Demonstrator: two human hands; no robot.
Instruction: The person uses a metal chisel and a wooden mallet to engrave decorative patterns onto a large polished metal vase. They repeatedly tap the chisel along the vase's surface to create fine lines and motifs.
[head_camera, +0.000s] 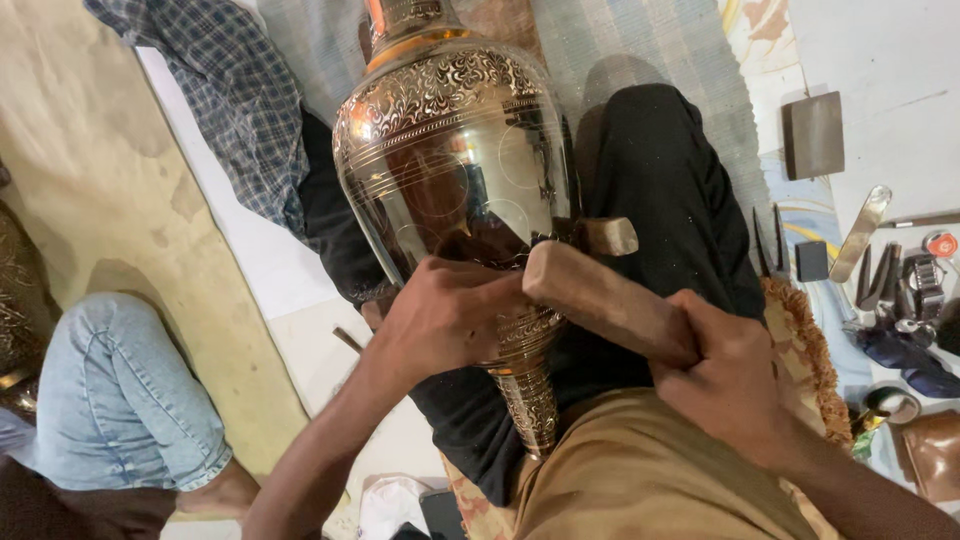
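Resting across the person's lap, a large brass vase (455, 180) lies on its side against black-clothed legs, neck pointing away from the camera and narrow foot toward the body.

Left hand (450, 320): curled shut low on the vase body, just above the foot. A thin tool seems pinched in the fingers with its tip on the metal; the tool itself is mostly hidden, so I cannot tell its shape.

Right hand (730, 385): closed firmly round the handle of a wooden mallet (600, 295). Mallet head sits close beside the left hand, at or just above the hidden tool's end.

Progress, judged from the surface: the shoulder carries a dense scrollwork band, fine ruled lines below it, and the foot is patterned as well. The broad middle of the body is mostly plain polished metal with faint circular outlines, so that zone looks unworked. Work appears to be at the lower edge of the body, near the patterned band above the foot.

Surroundings: small metal tools (880, 270) lie scattered on the floor to the right, near a flat grey block (812, 135). Another person's knee in blue jeans (120, 390) shows at left.
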